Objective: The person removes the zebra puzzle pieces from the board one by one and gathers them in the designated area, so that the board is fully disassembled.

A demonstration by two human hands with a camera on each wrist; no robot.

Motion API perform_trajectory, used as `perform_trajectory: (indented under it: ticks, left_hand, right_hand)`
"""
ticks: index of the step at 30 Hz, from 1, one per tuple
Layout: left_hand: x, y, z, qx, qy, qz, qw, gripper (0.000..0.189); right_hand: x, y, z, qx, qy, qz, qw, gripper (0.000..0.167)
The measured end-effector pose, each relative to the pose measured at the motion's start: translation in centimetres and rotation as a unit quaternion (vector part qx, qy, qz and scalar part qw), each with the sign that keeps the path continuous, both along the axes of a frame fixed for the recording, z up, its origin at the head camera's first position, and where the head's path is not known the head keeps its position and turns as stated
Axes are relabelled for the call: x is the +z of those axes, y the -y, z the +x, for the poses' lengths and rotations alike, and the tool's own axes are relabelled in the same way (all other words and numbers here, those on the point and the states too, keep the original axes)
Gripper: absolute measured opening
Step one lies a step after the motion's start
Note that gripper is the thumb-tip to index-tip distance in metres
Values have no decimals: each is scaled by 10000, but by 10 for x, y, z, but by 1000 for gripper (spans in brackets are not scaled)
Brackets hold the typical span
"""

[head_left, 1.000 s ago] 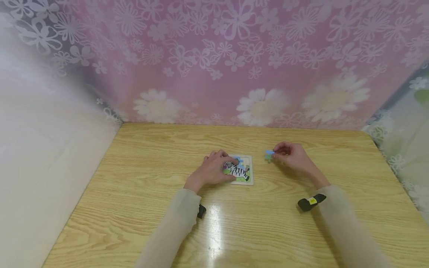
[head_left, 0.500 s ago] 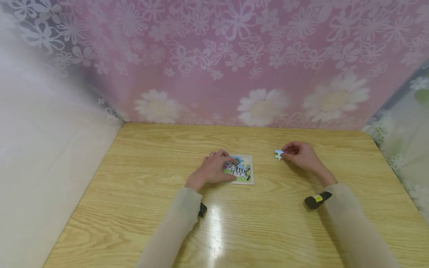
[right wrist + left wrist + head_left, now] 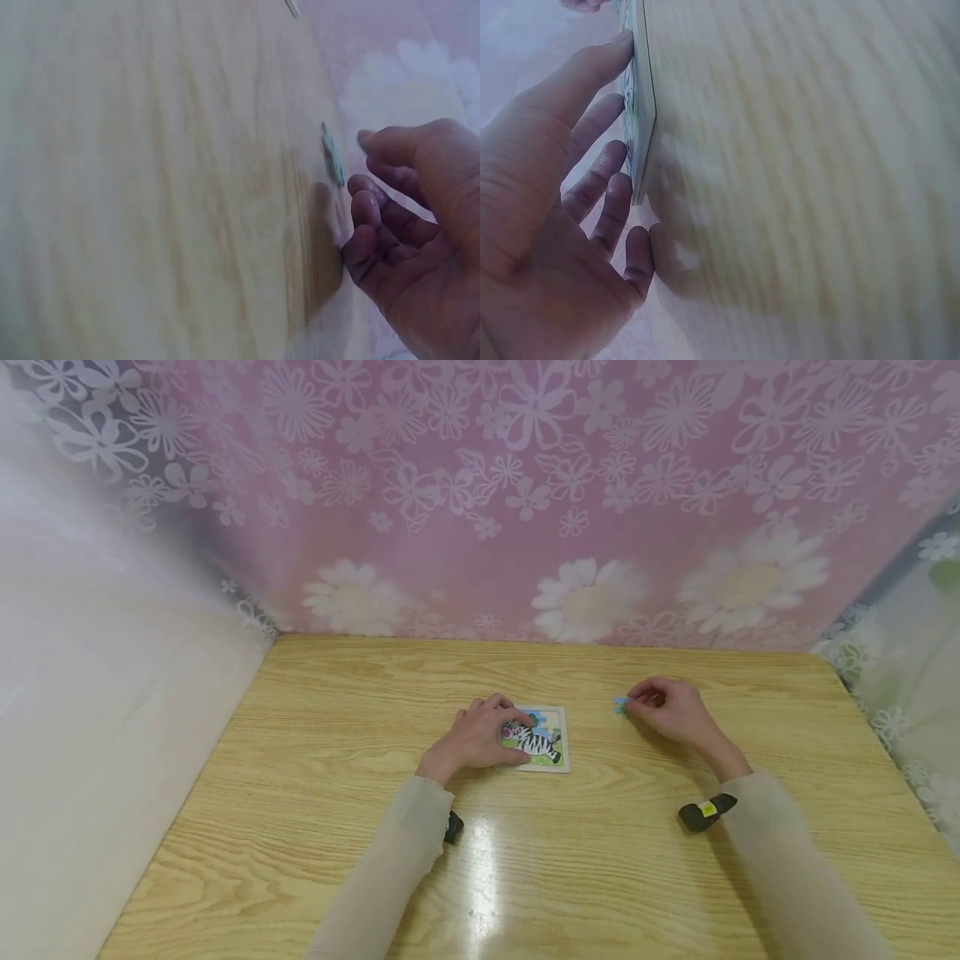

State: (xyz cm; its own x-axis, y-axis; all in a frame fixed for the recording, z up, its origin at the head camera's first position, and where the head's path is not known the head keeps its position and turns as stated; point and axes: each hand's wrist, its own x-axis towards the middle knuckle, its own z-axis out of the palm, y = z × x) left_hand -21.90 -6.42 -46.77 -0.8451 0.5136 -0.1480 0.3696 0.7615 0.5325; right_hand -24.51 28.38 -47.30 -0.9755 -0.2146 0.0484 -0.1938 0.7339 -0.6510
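Observation:
A small square zebra puzzle (image 3: pixel 537 745) lies flat on the wooden table in the head view, inside a pale frame. My left hand (image 3: pixel 476 739) rests across its left side, thumb and forefinger spread over the picture. In the left wrist view, the fingertips (image 3: pixel 615 159) touch the puzzle board (image 3: pixel 646 120), seen edge-on. To the right of it, my right hand (image 3: pixel 671 714) pinches a blue and green puzzle piece (image 3: pixel 620 704), partly hidden by the fingers. The right wrist view shows that piece (image 3: pixel 332 155) edge-on, close to the fingertips; their contact is unclear there.
The wood-grain table (image 3: pixel 585 860) extends around both hands. A pink flowered curtain (image 3: pixel 465 543) hangs behind its back edge, and a pale sheet (image 3: pixel 120 693) borders the left side. A pale part of a gap or bare patch (image 3: pixel 551 722) shows in the puzzle's upper right.
My right hand has moved right, away from the puzzle, with the piece, then slightly back. The piece has turned and shows less of its face. My left hand stays on the puzzle.

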Motion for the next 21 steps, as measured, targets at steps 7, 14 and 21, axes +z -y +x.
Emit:
perform_trajectory:
  ticks: [7,14,21]
  left_hand:
    - [1,1,0,-15,-16,9,10000,52]
    - [1,1,1,33,11,74,10000,51]
    - [1,0,1,46,77,125,9999,50]
  right_hand:
    - [4,25,11,410,151,-179,9989,27]
    - [4,52,19,838,194,-354,9957,19]
    - [2,70,24,1292,165,-444,9905,17]
